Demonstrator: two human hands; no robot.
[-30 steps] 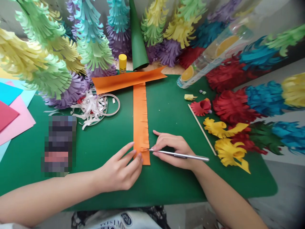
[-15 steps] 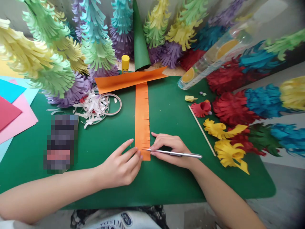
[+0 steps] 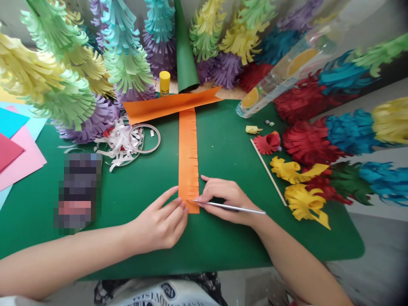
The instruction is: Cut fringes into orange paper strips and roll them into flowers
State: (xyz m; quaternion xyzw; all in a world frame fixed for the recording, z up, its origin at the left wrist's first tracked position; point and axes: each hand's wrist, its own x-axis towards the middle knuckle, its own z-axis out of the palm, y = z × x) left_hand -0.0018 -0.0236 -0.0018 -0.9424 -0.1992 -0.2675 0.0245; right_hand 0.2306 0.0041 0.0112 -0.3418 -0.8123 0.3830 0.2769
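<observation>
The orange strip [image 3: 188, 161] lies flat and lengthwise on the green desk [image 3: 143, 265], between the hands, its top end under a second orange piece [image 3: 168, 105]. The right hand [image 3: 228, 199] grips a slim silver craft knife [image 3: 236, 208] like a pen, its tip on the paper near the bottom end; the left hand [image 3: 162, 223] is loosely open, bent fingertips resting on the strip's left side and holding nothing. Slits run up the right edge, so neat work here seems to call for even spacing, matching depth and an uncut band along the left. A light, steady stroke out to the edge should part the paper without dragging it, while firm fingertips stop it creeping. They sit very close to the blade, and a little more room would be safer. As for writing, the shirt [image 3: 159, 293] bears partly legible capitals that look like "ROVISDA", beside a dark oval badge too small to read surely. The yellow glue stick [image 3: 165, 83] has a label I cannot make out, and the clear bottle [image 3: 280, 72] shows printed orange slices, its lettering unreadable.
</observation>
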